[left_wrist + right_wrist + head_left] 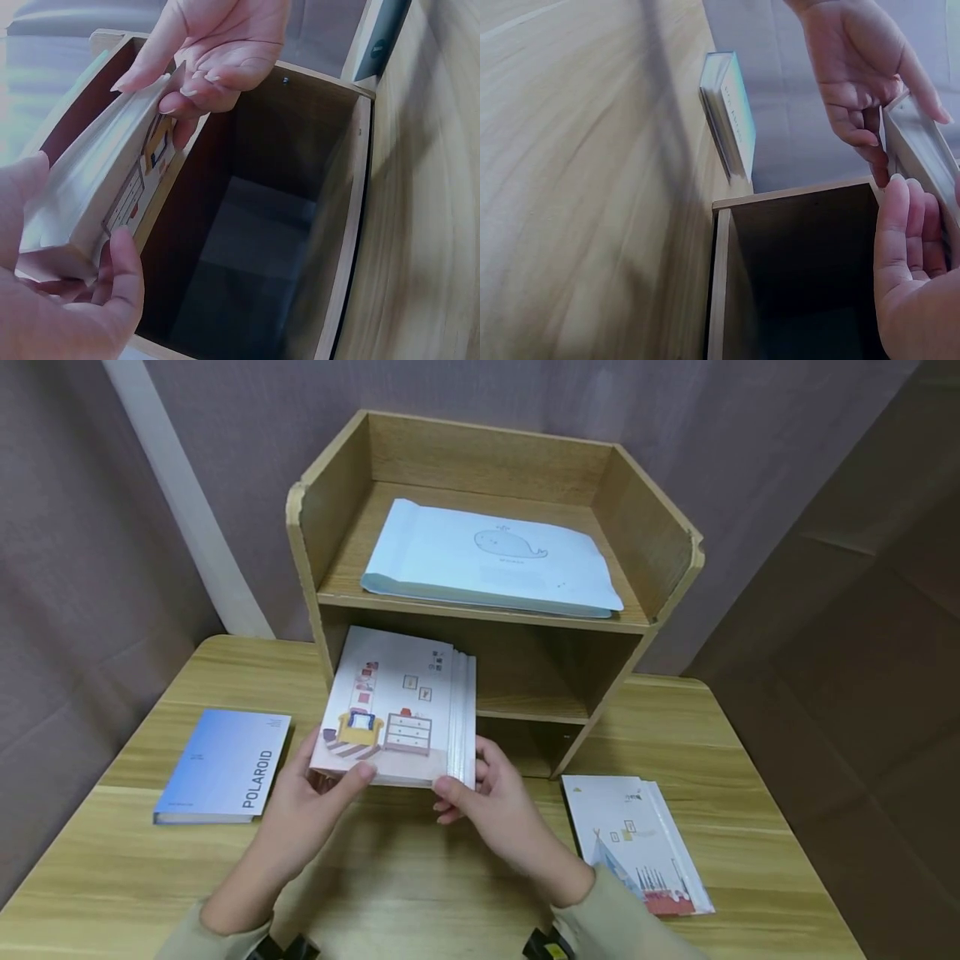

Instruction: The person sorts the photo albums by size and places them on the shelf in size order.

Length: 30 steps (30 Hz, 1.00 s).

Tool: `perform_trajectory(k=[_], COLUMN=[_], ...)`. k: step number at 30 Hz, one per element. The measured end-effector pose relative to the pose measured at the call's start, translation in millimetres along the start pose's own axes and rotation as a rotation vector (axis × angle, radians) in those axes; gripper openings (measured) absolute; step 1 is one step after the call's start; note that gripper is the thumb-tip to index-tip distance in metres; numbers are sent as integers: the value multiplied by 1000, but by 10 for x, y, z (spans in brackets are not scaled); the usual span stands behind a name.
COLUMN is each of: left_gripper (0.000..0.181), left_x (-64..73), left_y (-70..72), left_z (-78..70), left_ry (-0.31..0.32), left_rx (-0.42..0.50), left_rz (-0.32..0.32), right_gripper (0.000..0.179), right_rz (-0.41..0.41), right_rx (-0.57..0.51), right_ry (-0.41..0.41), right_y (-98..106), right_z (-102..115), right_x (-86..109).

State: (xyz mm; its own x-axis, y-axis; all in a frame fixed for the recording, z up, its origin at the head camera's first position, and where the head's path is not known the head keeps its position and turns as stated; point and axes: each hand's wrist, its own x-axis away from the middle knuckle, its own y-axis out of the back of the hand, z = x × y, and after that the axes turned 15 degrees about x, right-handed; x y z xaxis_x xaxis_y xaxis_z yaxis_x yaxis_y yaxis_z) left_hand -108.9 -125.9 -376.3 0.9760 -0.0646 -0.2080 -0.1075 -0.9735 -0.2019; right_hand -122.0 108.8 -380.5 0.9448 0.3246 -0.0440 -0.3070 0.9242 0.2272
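Both hands hold a thick white book whose cover shows a yellow armchair and a chest of drawers. My left hand grips its near left corner, thumb on the cover. At the near right corner, my right hand pinches it by the spine, thumb on top and fingers below. The book's far end reaches into the middle compartment of a small wooden shelf. In the left wrist view, fingers of both hands show around the book's edges, over the shelf's lower opening.
A pale blue book with a whale drawing lies on the shelf's top. A blue book marked POLAROID rests on the table at left. Another white illustrated book lies at right, partly behind the right sleeve. Curtains hang behind.
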Motion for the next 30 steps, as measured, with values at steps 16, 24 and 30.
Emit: perform_trajectory(k=[16,24,30], left_gripper=[45,44,44], left_x=[-79,-90,-132], left_y=[-3,-35,-28], left_z=[116,102,130], left_ry=[-67,-87,-81], left_rx=[-37,-36,-39], left_rz=[-103,-110,-121], right_gripper=[49,47,45], right_rz=[-48,-56,-73], right_rx=[-5,33,45], right_ry=[-6,27,24], right_y=[-5,4,-5], right_z=[18,-28,-36], right_x=[-86,-77,-124])
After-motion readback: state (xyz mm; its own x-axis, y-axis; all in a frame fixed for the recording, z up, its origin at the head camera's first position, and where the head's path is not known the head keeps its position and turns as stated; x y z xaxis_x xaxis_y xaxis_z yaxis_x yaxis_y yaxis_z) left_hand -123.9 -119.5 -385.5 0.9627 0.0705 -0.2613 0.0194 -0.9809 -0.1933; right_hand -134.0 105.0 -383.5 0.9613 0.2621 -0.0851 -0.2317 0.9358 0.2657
